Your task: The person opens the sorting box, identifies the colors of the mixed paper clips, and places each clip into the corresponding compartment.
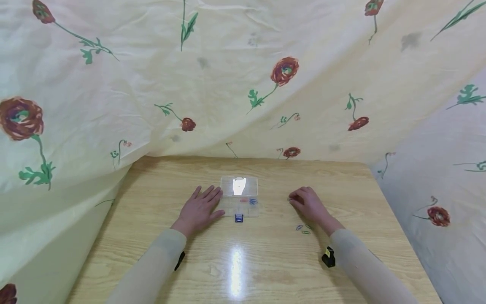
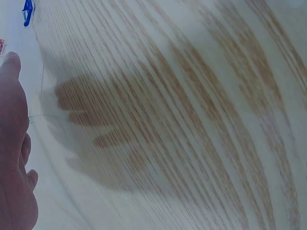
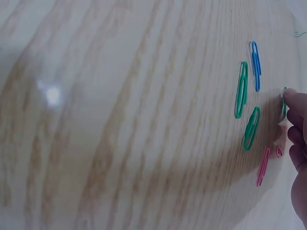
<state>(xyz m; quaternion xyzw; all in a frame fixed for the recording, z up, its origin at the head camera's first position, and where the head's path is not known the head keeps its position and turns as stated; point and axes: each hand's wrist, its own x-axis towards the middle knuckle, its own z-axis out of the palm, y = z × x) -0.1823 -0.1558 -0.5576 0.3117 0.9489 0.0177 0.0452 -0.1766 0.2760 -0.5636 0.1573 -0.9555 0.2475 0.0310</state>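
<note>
A clear plastic box (image 1: 248, 212) with compartments lies with its lid (image 1: 247, 187) swung back and a blue latch (image 1: 238, 218) at the front. Inside are a red paper clip (image 1: 244, 200) and several blue paper clips (image 1: 253, 202). My left hand (image 1: 200, 211) lies flat, fingers spread, at the box's left side. To the right of the box, my right hand (image 1: 309, 204) pinches a green paper clip (image 3: 284, 106) at its fingertips, low over the table. Nearby on the table lie a blue clip (image 3: 256, 66), two green clips (image 3: 242, 90) and pink clips (image 3: 263, 166), one partly hidden.
The wooden table (image 1: 205, 261) is bordered at the back and sides by a flower-patterned cloth (image 1: 212, 80). Glare shines on the tabletop in front of the box. Black wrist devices (image 1: 328, 256) show beneath the sleeves.
</note>
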